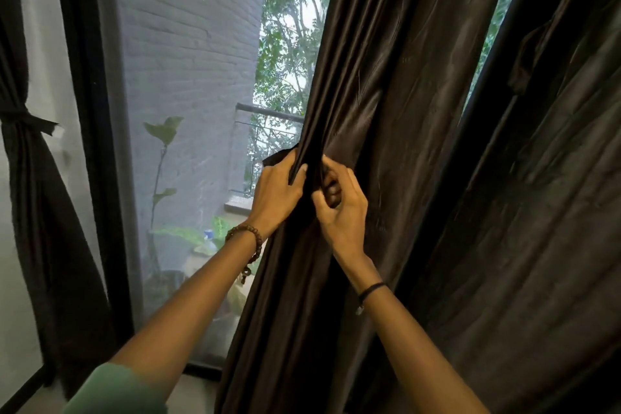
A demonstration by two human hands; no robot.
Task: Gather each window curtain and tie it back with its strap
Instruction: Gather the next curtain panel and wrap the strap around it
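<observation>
A home room: dark curtains [420,111] at a balcony door [97,144] (potted plants [164,178] outside, brick wall [188,44]).

Both hands [276,196] [340,212] around dark curtain [386,94]

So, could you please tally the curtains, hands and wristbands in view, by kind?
Curtains: 3 (tied curtain, held curtain, loose curtain)
Hands: 2 (left hand, right hand)
Wristbands: 2 (beaded bracelet, black band)
Total: 7
</observation>
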